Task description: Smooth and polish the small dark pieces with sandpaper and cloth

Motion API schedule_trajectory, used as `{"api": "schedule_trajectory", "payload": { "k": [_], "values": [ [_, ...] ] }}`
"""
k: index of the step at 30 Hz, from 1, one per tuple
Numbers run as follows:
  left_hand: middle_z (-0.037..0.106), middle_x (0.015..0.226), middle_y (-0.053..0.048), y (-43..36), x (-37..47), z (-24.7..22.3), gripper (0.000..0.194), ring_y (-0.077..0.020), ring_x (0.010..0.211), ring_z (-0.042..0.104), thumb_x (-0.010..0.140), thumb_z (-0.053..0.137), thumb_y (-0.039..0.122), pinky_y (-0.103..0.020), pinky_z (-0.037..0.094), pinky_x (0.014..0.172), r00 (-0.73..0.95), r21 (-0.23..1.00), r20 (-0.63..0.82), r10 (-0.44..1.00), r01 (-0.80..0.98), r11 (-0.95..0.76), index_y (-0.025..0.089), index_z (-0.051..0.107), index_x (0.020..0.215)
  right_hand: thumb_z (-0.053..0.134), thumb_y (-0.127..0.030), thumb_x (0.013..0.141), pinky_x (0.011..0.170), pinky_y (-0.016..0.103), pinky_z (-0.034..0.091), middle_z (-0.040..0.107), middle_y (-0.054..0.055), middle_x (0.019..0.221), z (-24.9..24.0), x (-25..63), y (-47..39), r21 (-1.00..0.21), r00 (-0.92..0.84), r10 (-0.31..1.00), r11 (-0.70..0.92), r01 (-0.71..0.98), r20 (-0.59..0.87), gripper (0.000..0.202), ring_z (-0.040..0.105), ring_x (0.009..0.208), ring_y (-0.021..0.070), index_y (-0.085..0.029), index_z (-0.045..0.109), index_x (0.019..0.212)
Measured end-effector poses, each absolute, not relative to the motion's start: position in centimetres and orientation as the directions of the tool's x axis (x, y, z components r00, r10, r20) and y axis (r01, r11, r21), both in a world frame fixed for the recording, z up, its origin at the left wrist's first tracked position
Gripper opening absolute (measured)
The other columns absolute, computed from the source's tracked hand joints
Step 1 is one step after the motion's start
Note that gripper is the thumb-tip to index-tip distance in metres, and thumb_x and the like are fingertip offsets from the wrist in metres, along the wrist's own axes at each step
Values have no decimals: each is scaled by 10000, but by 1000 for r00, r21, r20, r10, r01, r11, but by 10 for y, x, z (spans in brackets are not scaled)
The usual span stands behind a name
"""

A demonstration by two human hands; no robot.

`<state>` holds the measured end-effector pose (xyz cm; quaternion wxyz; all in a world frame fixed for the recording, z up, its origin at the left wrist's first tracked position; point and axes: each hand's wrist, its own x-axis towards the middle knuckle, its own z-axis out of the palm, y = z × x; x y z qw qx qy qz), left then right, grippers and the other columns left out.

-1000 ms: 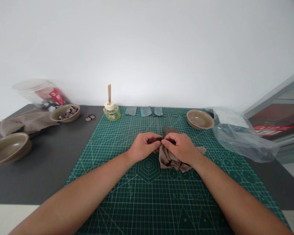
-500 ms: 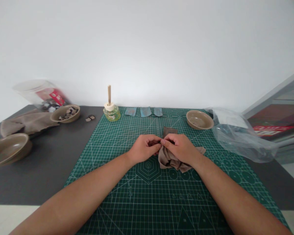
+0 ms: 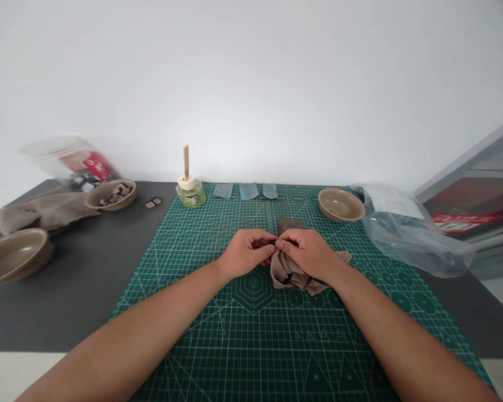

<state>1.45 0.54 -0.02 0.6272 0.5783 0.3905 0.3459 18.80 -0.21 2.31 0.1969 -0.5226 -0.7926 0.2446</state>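
Observation:
A crumpled brown cloth point(image 3: 291, 274) lies on the green cutting mat point(image 3: 251, 346), partly under my right hand. My left hand point(image 3: 248, 252) is closed in a pinch at the upper left edge of the cloth; what sits between its fingertips is too small to make out. Meeting it there, my right hand point(image 3: 304, 251) pinches the cloth with thumb and finger, the two hands' fingertips touching or nearly so. Just behind the fingers a flat dark brown piece point(image 3: 290, 224) shows, its near part hidden by my right hand.
At the back stand a reed diffuser point(image 3: 191, 192) and three bluish packets point(image 3: 248, 191). A brown bowl point(image 3: 341, 205) and clear plastic bag point(image 3: 406, 229) are right. Left are a bowl of dark pieces point(image 3: 113, 195), another bowl point(image 3: 14, 257), brown cloth point(image 3: 46, 211) and a bag point(image 3: 79, 162).

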Motion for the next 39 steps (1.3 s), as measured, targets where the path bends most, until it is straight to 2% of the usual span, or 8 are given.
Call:
{"api": "schedule_trajectory", "payload": {
  "k": [39],
  "values": [
    [620, 618, -11, 5, 13, -3, 216, -95, 513, 571, 696, 647, 253, -215, 496, 513, 474, 997, -69, 878, 74, 38, 108, 670, 854, 496, -311, 862, 587, 254, 377, 681, 24, 709, 24, 188, -4, -588, -387, 920, 344, 732, 58, 229, 597, 653, 151, -179, 667, 787]
  ]
}}
